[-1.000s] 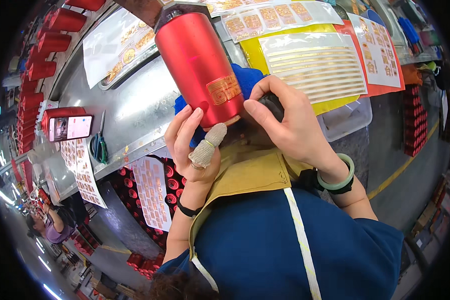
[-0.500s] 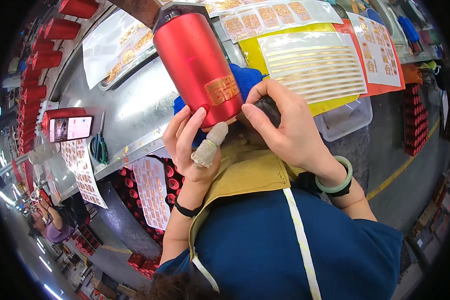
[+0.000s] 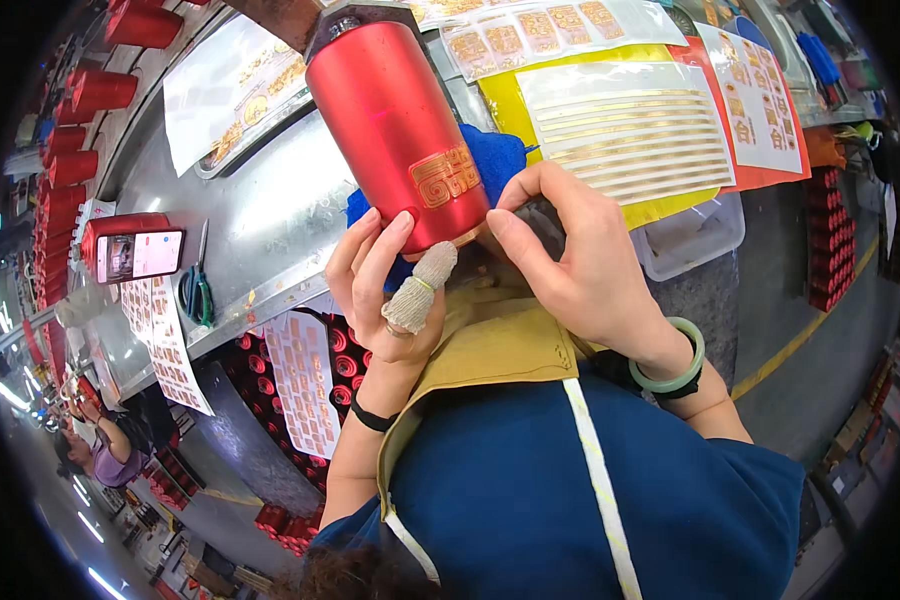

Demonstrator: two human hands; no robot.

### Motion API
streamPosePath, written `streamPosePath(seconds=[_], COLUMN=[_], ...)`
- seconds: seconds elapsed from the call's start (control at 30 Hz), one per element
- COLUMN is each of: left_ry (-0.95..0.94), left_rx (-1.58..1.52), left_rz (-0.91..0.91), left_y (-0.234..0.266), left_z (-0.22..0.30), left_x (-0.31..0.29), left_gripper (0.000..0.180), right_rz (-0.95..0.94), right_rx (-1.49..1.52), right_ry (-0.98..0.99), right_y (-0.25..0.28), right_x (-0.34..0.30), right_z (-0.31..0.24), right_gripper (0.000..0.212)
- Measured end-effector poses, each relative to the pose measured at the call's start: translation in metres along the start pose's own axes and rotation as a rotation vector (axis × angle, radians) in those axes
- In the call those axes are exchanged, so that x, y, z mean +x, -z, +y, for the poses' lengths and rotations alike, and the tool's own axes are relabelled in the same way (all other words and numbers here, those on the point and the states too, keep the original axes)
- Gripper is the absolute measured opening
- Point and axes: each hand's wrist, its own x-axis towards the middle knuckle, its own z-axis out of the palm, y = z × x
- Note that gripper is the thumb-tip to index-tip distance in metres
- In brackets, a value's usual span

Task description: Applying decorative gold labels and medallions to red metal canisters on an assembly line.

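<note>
- Red cylinder [image 3: 385, 120] slants across the middle of the view, over the metal bench [image 3: 260, 225]; far end meets a dark holder [image 3: 358, 18], near end points toward the wearer.
- Gold emblem [image 3: 445, 178] on its side, close to the near end.
- Left hand [image 3: 375, 285]: fingertips rest on the cylinder's lower left side, wrapped thumb at the base rim, so the near end sits between them. Thumb wears a pale knitted cover [image 3: 420, 290].
- Right hand [image 3: 595, 260]: thumb and forefinger bent toward each other, tips narrowly spaced, thumb tip at the cylinder's lower right edge. Cannot tell whether anything is pinched there.
- Blue cloth [image 3: 495, 160] shows on both sides of the cylinder, behind it.
- Right of it: sheet of gold strips [image 3: 630, 130] on a yellow sheet [image 3: 670, 207]; clear plastic tray [image 3: 715, 235] below.
- Left on the bench: phone [image 3: 140, 257] tilted up; scissors [image 3: 198, 297] beside it, dark green handles toward the bench edge.
- Far left: another person [image 3: 115, 462], small in view.
</note>
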Motion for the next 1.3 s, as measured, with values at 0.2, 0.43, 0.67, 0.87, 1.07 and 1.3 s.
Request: streamPosePath(seconds=[0.2, 0.43, 0.67, 0.87, 1.07, 1.3], left_ry=[-0.005, 0.03, -0.023, 0.003, -0.05, 0.04], left_rx=[0.007, 0.0, 0.046, 0.073, 0.199, 0.196], left_rz=[0.008, -0.05, -0.011, -0.015, -0.078, -0.076], left_y=[-0.001, 0.003, 0.0, -0.003, 0.002, -0.002], left_z=[0.0, 0.003, 0.001, 0.005, 0.015, 0.019], left_x=[-0.001, 0.0, 0.001, 0.002, 0.012, 0.002], left_gripper=[0.031, 0.04, 0.027, 0.03, 0.023, 0.043], right_rz=[0.021, 0.044, 0.029, 0.038, 0.075, 0.103], right_rx=[0.018, -0.009, -0.022, 0.049, 0.103, -0.001], right_ry=[0.025, 0.057, 0.011, -0.052, -0.026, 0.146], right_y=[-0.002, -0.008, -0.005, -0.001, -0.003, 0.016], right_x=[0.001, 0.001, 0.002, 0.001, 0.001, -0.001], right_z=[0.004, 0.001, -0.003, 0.005, 0.006, 0.011], right_gripper=[0.017, 0.027, 0.025, 0.02, 0.015, 0.019])
